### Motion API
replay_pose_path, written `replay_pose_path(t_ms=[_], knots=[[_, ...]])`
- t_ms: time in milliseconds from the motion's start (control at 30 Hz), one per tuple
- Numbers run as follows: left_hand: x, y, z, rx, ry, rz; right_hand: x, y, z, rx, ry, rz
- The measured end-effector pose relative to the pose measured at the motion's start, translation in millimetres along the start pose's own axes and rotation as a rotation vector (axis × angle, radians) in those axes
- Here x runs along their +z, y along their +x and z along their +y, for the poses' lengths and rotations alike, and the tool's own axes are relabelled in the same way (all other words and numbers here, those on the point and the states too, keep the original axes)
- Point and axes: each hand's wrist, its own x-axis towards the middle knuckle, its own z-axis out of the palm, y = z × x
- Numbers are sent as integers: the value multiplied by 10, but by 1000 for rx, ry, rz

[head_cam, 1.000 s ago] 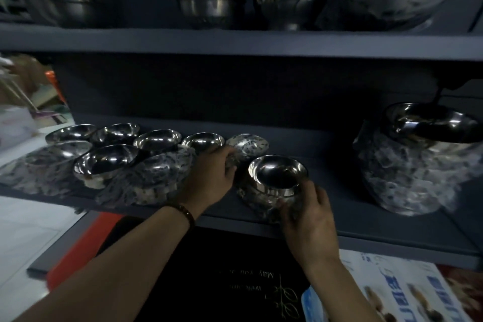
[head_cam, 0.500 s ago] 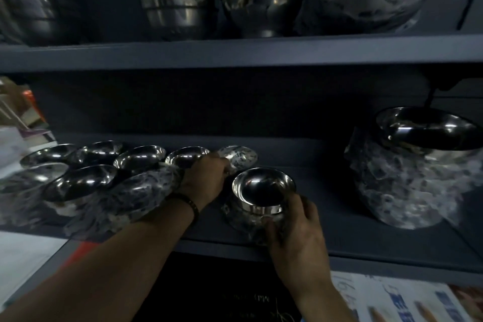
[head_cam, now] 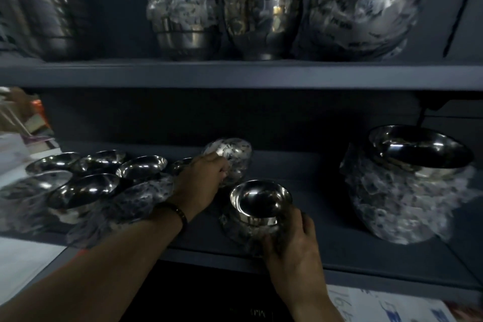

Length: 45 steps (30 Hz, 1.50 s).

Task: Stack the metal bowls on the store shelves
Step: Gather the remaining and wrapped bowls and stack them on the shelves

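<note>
On the lower shelf (head_cam: 326, 217) stands a short stack of small metal bowls (head_cam: 260, 204), partly wrapped in printed paper. My right hand (head_cam: 292, 251) grips its near side. My left hand (head_cam: 202, 180) holds a paper-wrapped small bowl (head_cam: 231, 158), tilted and raised off the shelf just behind and left of the stack. Several more small bowls (head_cam: 88, 185), some wrapped, sit in rows at the shelf's left end.
A tall paper-wrapped stack of large bowls (head_cam: 410, 180) stands at the right of the lower shelf. The upper shelf (head_cam: 235, 73) carries several stacks of bigger steel vessels (head_cam: 261, 15). Printed paper (head_cam: 392, 308) lies below the shelf at lower right.
My left hand has taken hold of the wrapped bowl behind the stack and lifted it, tilting it up. My right hand stays on the stack. The view has tilted upward.
</note>
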Motion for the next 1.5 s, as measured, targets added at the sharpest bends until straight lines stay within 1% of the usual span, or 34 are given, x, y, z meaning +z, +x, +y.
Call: replay_pose_path(t_ms=[200,333,500,667,767,867,1000,1133,1300,1400,1500], knots=[[-543,-58,249,26,-15,65,-74,-17,-118,38,25,-24],[-742,-212,564,65,-46,-3,-182,-57,-167,42,54,-10],[-686,-473,885,137,-61,-47,-284,-131,-169,26,36,-21],[-490,-547,1030,87,-37,-146,-325,-190,-159,14,37,-46],[-422,-517,1043,41,-21,-207,-317,-197,-126,-23,27,-76],[-388,-503,1035,50,7,-239,-290,-176,-78,-64,-7,-109],[-373,-517,1001,65,33,-224,-227,-127,-44,-84,-18,-121],[-387,-521,964,57,9,-230,-157,-88,-16,-89,-32,-128],[-416,-545,943,54,-3,-225,-130,-74,-11,-58,-57,-144],[-489,-597,826,58,-63,-201,-139,-82,-58,-53,-82,-138],[-630,-607,566,33,7,-181,-115,-136,-125,-85,-137,-113]])
